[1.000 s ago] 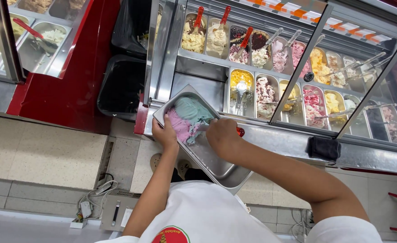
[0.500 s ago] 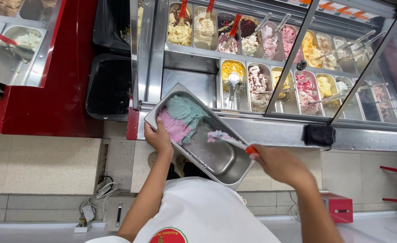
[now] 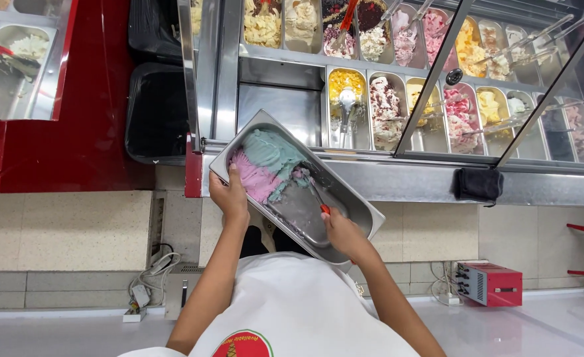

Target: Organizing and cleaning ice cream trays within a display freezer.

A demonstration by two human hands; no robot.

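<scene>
Before the glass-fronted display case (image 3: 437, 86) of many-coloured ice cream tubs, a steel pan (image 3: 355, 205) holding teal and pink ice cream (image 3: 265, 165) tilts against its ledge, the left hand (image 3: 229, 195) clamped on its rim, the right hand (image 3: 341, 233) closed on a red-handled spatula (image 3: 318, 199).

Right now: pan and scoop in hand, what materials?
Pan: looks like stainless steel, brushed grey with soft glare on its walls. Scoop: blade seems metal, thin and grey; handle looks like red plastic, mostly hidden in the right hand. Left hand grips the pan's rim.
</scene>
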